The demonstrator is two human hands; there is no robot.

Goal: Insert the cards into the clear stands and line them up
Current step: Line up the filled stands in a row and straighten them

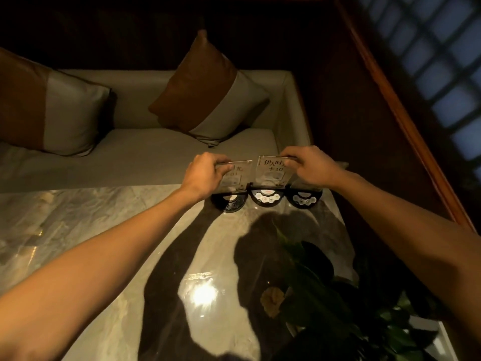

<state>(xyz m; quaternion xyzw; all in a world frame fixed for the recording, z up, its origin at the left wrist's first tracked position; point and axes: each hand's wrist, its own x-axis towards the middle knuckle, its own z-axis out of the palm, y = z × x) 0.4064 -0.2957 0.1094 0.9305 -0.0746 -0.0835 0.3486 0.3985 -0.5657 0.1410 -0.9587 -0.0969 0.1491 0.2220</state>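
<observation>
Two clear stands with printed cards inside stand upright near the far edge of the marble table. My left hand grips the top of the left stand, covering part of its card. My right hand pinches the top right corner of the right stand, whose card shows dark characters and a number. The two stands sit side by side, nearly touching. Below them lie three black half-round bases with white buttons: the left base, the middle base and the right base.
A potted plant with dark leaves fills the table's near right corner. Behind the table runs a pale bench seat with two brown-and-grey cushions. A wooden rail and lattice window are at right.
</observation>
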